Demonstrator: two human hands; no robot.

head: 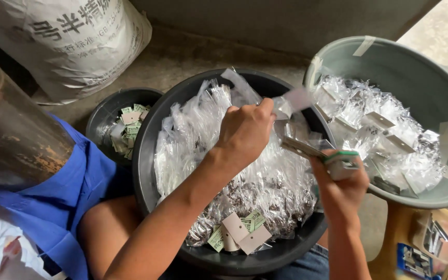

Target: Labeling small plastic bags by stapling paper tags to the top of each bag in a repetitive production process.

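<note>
Left hand (247,132) pinching clear packet (291,101), right hand (340,184) gripping stapler (320,154), black basin (149,155)

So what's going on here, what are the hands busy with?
A person sits over a black basin full of clear plastic packets. The left hand pinches a packet with a card above it; the right hand grips a stapler-like tool. A grey tub to the right holds more packets, and a small black bowl holds paper cards.

White printed sack (73,41), small black tub of paper tags (111,111), behind.
</note>
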